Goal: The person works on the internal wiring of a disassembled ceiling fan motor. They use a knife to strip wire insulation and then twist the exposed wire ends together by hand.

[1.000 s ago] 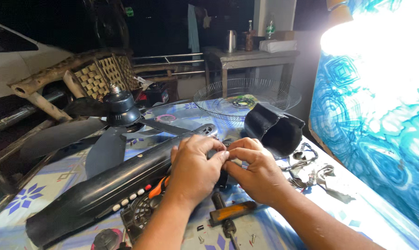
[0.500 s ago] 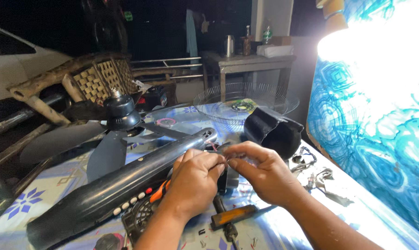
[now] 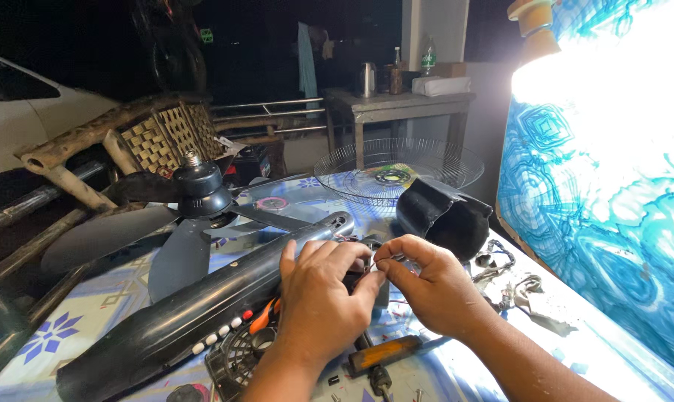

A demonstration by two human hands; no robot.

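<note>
Both hands pinch thin wire ends (image 3: 384, 259) over the fan motor (image 3: 366, 279): left hand (image 3: 323, 298) fingertips pressed together, right hand (image 3: 433, 286) thumb-forefinger pinch. Likely mid-splice; next needs steady twisting. Fan column (image 3: 203, 313) lies left of the fingers.

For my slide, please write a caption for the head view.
Both hands, left hand and right hand, pinch thin wires beside a black fan column on a patterned table.

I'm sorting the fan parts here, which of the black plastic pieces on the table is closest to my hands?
The long black fan column, lying beside your left hand. The black motor housing sits farther back beyond your right hand, and the blade hub is farther still.
</note>
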